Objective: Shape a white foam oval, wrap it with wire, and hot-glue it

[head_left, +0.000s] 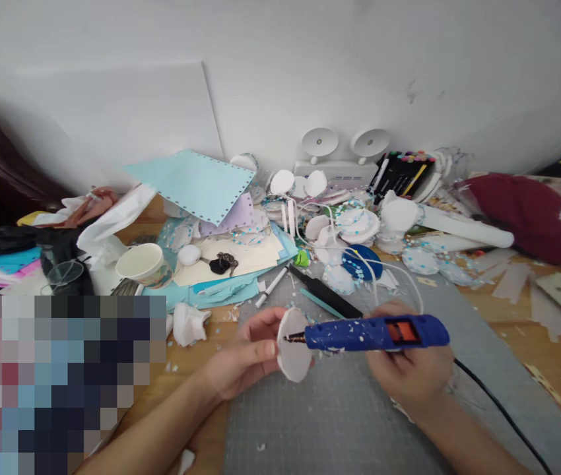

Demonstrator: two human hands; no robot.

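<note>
In my left hand (248, 353) is a white disc (294, 363), held up by its edge with the thumb on the near face. My right hand (406, 373) grips a blue glue gun (350, 335) flecked with white bits. Its metal nozzle points left and meets the disc's face, or sits just in front of it. A black cord (501, 412) trails from the gun toward the lower right. Beneath both hands lies a grey cutting mat (270, 422). A crumpled white tissue (190, 324) rests left of my left hand.
Behind the mat, many white discs with blue-dotted trim (357, 223) are heaped. A paper cup (142, 265), keys (224, 262) and light-blue sheets (196, 185) stand left. A twin-headed lamp (334, 173), a case of markers (402, 175) and a maroon cap (523, 204) are farther right.
</note>
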